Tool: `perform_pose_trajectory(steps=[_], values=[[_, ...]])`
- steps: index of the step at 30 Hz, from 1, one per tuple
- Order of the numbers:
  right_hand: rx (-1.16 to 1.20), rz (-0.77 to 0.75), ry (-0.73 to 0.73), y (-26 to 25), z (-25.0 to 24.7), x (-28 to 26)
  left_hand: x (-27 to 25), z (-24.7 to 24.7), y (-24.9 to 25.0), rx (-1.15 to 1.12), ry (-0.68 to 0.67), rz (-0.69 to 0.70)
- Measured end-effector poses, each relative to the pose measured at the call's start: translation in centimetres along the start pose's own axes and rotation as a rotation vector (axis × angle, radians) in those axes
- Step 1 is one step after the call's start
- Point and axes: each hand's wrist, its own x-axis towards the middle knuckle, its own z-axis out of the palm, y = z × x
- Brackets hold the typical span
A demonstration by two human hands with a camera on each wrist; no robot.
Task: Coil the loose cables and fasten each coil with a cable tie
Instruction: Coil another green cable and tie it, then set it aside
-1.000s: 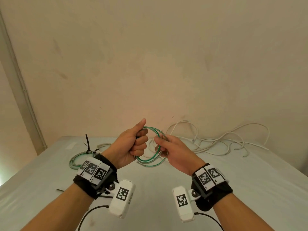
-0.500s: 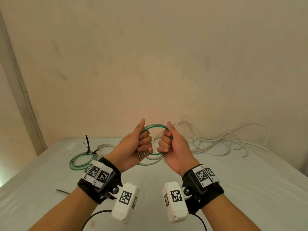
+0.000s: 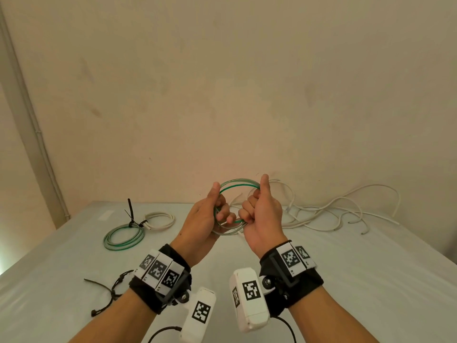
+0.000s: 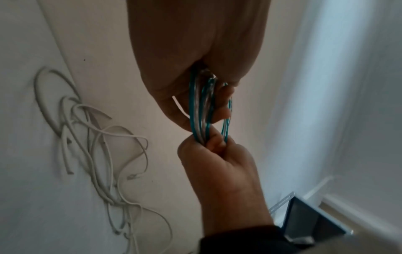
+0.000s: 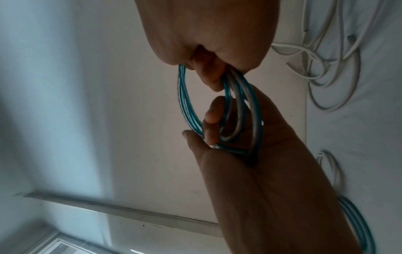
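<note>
Both hands hold one small coil of green and clear cable [image 3: 238, 185] upright above the table, thumbs up. My left hand [image 3: 221, 211] grips its left side with the fingers curled through the loops. My right hand [image 3: 248, 210] grips the right side in a fist. In the left wrist view the coil [image 4: 199, 110] runs from my left hand [image 4: 195, 77] down into the right hand [image 4: 217, 154]. The right wrist view shows the coil [image 5: 185, 103] held between my right hand [image 5: 208, 56] and the left hand [image 5: 228, 134]. A loose black cable tie [image 3: 96, 283] lies near my left wrist.
A green coil [image 3: 123, 237] fastened with a black tie [image 3: 131, 215] lies at the left on the white table [image 3: 371, 280], with a small white coil [image 3: 160, 220] behind it. Loose white cables [image 3: 333, 214] sprawl along the wall at the back right.
My right hand went from pinching the coil's edge to gripping it in a fist with the thumb up. Both hands have lifted the coil slightly and turned it more upright.
</note>
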Motion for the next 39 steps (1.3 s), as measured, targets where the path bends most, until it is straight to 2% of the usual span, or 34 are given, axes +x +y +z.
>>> perform_pose_trajectory(steps=[3, 7, 11, 15, 19, 23, 26, 29, 31, 35, 39], values=[[-0.012, 0.021, -0.028, 0.4, -0.1, -0.4, 0.0, 0.3, 0.0, -0.130, 0.073, -0.029], [-0.068, 0.176, -0.198, 0.1, -1.0, -0.7, 0.5, 0.3, 1.3, -0.098, 0.097, -0.103], [-0.132, 0.215, -0.251, -0.9, -1.0, -0.9, 0.7, -0.1, 2.6, -0.014, 0.051, -0.211], [-0.154, 0.245, -0.275, -1.2, -0.7, -0.9, 0.6, 0.1, 3.2, 0.091, 0.064, -0.222], [-0.220, 0.350, -0.333, -2.0, -1.3, -0.5, 0.8, -0.5, 3.5, 0.262, 0.049, -0.236], [-0.430, 0.404, -0.365, -2.4, -1.8, -0.3, 0.8, -0.8, 3.6, 0.450, -0.004, -0.309], [-0.600, 0.280, -0.304, -1.7, -1.4, -0.5, 0.8, -0.7, 3.2, 0.391, -0.033, -0.327], [-0.536, 0.132, -0.213, -1.0, -1.1, -0.6, 0.7, -1.0, 3.0, -0.097, -0.009, -0.321], [-0.425, 0.069, -0.155, -0.9, -1.1, -0.6, 0.5, -1.6, 2.7, -0.270, -0.006, -0.272], [-0.225, -0.035, -0.083, -1.2, -1.0, -0.2, -0.5, -1.7, 1.8, -0.084, -0.062, -0.222], [-0.162, -0.085, -0.025, -1.3, -1.3, 0.3, -1.3, -1.5, 1.3, 0.054, -0.122, -0.132]])
